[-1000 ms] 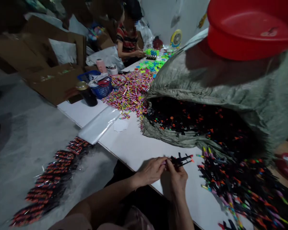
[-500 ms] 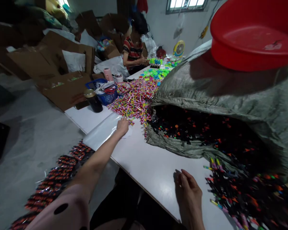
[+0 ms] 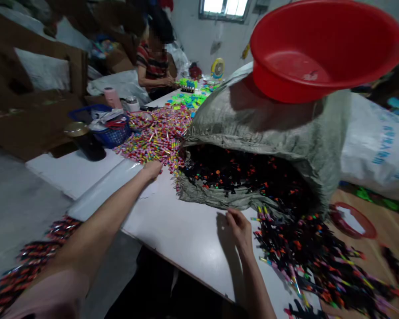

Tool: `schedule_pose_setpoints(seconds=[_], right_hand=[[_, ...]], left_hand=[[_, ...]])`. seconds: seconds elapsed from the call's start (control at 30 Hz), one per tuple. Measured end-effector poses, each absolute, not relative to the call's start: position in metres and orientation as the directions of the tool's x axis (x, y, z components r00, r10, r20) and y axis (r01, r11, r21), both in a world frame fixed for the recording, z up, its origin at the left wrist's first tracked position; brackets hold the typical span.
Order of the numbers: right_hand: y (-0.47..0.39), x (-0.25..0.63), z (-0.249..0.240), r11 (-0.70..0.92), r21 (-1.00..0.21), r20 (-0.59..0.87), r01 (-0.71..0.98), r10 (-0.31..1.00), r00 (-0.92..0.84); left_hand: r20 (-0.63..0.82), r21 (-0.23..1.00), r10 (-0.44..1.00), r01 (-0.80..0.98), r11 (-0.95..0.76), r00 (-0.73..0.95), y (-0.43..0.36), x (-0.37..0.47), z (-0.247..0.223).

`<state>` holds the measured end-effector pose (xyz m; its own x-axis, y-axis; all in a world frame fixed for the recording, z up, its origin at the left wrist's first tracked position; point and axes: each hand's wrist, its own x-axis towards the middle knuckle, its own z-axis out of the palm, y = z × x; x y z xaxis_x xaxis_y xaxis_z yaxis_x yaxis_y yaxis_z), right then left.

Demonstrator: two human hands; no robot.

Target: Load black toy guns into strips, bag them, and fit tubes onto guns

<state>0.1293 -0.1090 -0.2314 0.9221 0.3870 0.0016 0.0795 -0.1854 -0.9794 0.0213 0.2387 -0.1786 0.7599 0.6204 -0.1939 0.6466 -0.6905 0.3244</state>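
Note:
My left hand (image 3: 153,169) reaches to the near edge of a heap of small pink and yellow pieces (image 3: 156,137), its fingers curled down; what they hold, if anything, is hidden. Beside that wrist lies a clear plastic sheet (image 3: 103,186) on the white table (image 3: 182,230). Held over the table at the right, my right hand (image 3: 240,226) has its fingers bent and drawn together, and whether something small is between them is unclear. To its right spreads a pile of black pieces with orange parts (image 3: 306,252), below the open mouth of a grey-green sack (image 3: 219,124).
A red basin (image 3: 286,84) rests on the sack. Across the table stand a dark jar (image 3: 89,146) and a blue basket (image 3: 115,135). A person in a striped shirt (image 3: 153,64) sits at the far end. Packed bundles (image 3: 36,252) lie lower left.
The view has swung to the right, showing more of the right side. My left hand has moved onto the heap's edge, and my right hand has moved forward, nearer the sack.

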Motion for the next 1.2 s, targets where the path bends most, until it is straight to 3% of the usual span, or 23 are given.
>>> schedule_pose_setpoints(seconds=[0.07,0.13,0.23,0.27,0.3,0.33,0.4,0.5,0.57,0.63,0.7,0.77,0.87,0.97,1.07,1.13,1.2], right_hand=[[-0.076,0.16,-0.217,-0.275,-0.903,0.194,0.33,0.423,0.885],[-0.037,0.184,-0.202,-0.409,-0.758,0.287,0.507,0.489,0.824],[0.008,0.196,-0.187,-0.569,-0.543,0.196,0.618,0.629,0.752],[0.014,0.192,-0.186,-0.585,-0.506,0.153,0.634,0.662,0.734],[0.014,0.186,-0.187,-0.588,-0.484,0.12,0.648,0.689,0.715],[0.009,0.177,-0.19,-0.567,-0.484,0.113,0.667,0.715,0.69],[-0.015,0.158,-0.199,-0.451,-0.568,0.192,0.689,0.741,0.643],[-0.065,0.133,-0.209,-0.176,-0.839,0.326,0.514,0.595,0.735],[-0.089,0.121,-0.21,-0.018,-0.973,0.198,0.229,0.438,0.877],[-0.098,0.112,-0.21,0.092,-0.995,-0.006,-0.042,0.368,0.93],[-0.097,0.105,-0.211,0.162,-0.967,-0.124,-0.197,0.376,0.918],[-0.095,0.099,-0.211,0.172,-0.953,-0.157,-0.251,0.429,0.89],[-0.104,0.096,-0.205,0.116,-0.968,-0.096,-0.221,0.645,0.758],[-0.126,0.098,-0.196,0.094,-0.99,0.012,-0.104,0.794,0.608],[-0.143,0.097,-0.187,0.065,-0.993,0.113,0.102,0.797,0.593],[-0.148,0.094,-0.186,0.014,-0.98,0.142,0.197,0.742,0.656],[-0.148,0.088,-0.187,-0.036,-0.982,0.128,0.188,0.603,0.787]], left_hand=[[-0.184,0.348,0.612,0.633,-0.692,0.77,0.235,0.019,-0.171],[-0.133,0.367,0.598,0.6,-0.711,0.79,0.221,0.016,-0.162],[-0.065,0.558,0.603,0.53,-0.638,0.795,0.179,0.011,-0.162],[-0.09,0.786,0.653,0.457,-0.417,0.752,0.16,0.009,-0.167],[-0.199,0.931,0.649,0.349,-0.11,0.735,0.141,0.006,-0.174],[-0.286,0.958,0.601,0.243,0.155,0.747,0.121,0.004,-0.183],[-0.417,0.841,0.507,0.108,0.53,0.754,0.085,0.001,-0.202],[-0.514,0.655,0.435,0.01,0.756,0.739,0.044,0.004,-0.219],[-0.52,0.625,0.442,-0.027,0.78,0.731,0.027,0.009,-0.221],[-0.486,0.655,0.462,-0.04,0.755,0.742,0.017,0.015,-0.217],[-0.442,0.704,0.475,-0.034,0.709,0.761,0.012,0.018,-0.211],[-0.425,0.73,0.487,-0.029,0.683,0.763,0.011,0.016,-0.204],[-0.481,0.66,0.409,0.013,0.751,0.775,0.013,0.007,-0.197],[-0.521,0.569,0.205,0.159,0.807,0.829,0.009,-0.001,-0.195],[-0.512,0.625,0.14,0.255,0.738,0.847,-0.004,-0.002,-0.199],[-0.466,0.743,0.265,0.21,0.636,0.844,-0.011,-0.001,-0.204],[-0.372,0.861,0.397,0.153,0.485,0.839,-0.013,0.0,-0.208]])
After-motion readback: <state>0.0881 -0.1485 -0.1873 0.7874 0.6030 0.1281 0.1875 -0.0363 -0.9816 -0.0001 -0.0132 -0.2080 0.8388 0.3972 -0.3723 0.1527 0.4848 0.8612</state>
